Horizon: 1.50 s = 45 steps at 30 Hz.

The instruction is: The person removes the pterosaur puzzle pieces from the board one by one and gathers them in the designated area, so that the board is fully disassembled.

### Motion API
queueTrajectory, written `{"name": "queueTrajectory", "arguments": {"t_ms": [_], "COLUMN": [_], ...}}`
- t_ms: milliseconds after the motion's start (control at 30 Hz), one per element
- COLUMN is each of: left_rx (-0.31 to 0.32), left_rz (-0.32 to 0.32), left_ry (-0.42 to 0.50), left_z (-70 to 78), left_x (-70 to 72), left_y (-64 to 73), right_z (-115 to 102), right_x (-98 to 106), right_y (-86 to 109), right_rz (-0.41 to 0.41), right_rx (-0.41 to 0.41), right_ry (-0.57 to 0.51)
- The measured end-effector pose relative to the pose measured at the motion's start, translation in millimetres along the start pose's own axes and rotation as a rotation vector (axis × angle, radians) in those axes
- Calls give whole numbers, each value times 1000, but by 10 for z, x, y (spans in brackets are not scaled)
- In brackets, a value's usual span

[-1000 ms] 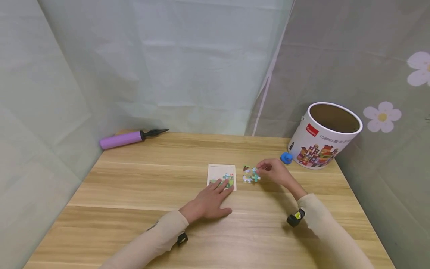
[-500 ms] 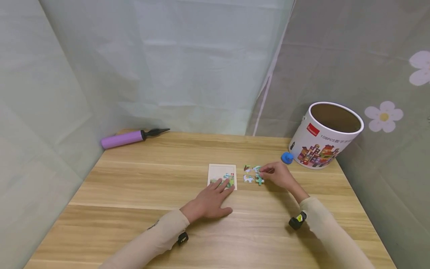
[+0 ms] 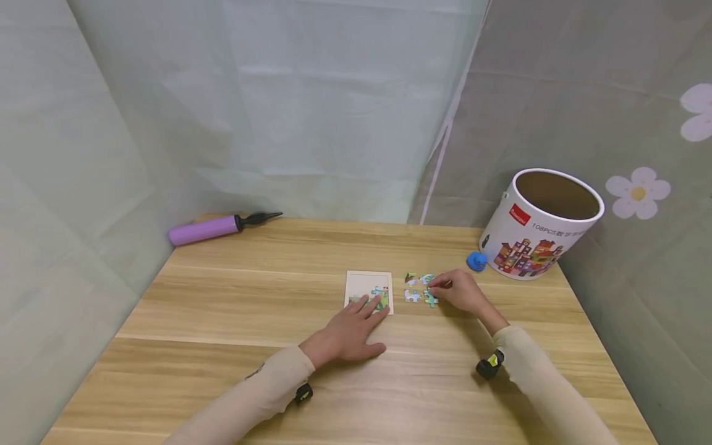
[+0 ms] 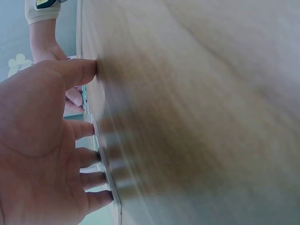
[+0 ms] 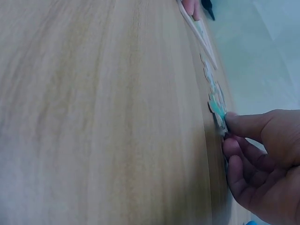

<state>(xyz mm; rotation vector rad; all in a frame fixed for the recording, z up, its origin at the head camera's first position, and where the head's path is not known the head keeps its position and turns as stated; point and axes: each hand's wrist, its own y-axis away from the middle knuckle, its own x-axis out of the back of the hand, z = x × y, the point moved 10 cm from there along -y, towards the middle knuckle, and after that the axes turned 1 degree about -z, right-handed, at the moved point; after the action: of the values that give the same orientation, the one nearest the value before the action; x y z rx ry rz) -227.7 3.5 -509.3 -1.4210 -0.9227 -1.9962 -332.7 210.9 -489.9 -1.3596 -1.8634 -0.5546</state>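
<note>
Steadying the puzzle tray [image 3: 361, 282], perhaps, we rest our left hand [image 3: 350, 332] fingers-spread — our right hand [image 3: 458, 290] pinches a teal piece [image 3: 431, 300].

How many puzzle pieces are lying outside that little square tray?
4 visible, in two rows right of the tray: far-left piece, far-right piece, near-left piece, near-right piece. The right hand could hide another.
</note>
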Motion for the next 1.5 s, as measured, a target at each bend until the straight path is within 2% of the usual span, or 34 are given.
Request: {"name": "queueTrajectory", "arguments": {"t_ms": [133,467,833,1033,1133,1300,1500], "left_rx": [-11,-11,3,-3,2,14,-11], "left_rz": [13,11,41,53,51,24,28], "left_ry": [-14,-4,24,-51,-61,-57,-62], "left_z": [7,27,6,69,95,79,67], "left_x": [1,31,36,90,119,75,10], "left_y": [-2,22,33,61,81,84,78], "right_z": [17,-30,-303,-424,-478,-583,-712], "right_x": [-16,6,14,-122,-222,-378,-519], "right_y": [-8,-25,-168,-256,-303,-363,-414], "right_rz": [-9,-25,-35,-65,-92,-131,-156], "right_rx": [-14,12,31,58,70,89,136], "right_ry": [13,-9,-3,-32,-50,-66,-76]}}
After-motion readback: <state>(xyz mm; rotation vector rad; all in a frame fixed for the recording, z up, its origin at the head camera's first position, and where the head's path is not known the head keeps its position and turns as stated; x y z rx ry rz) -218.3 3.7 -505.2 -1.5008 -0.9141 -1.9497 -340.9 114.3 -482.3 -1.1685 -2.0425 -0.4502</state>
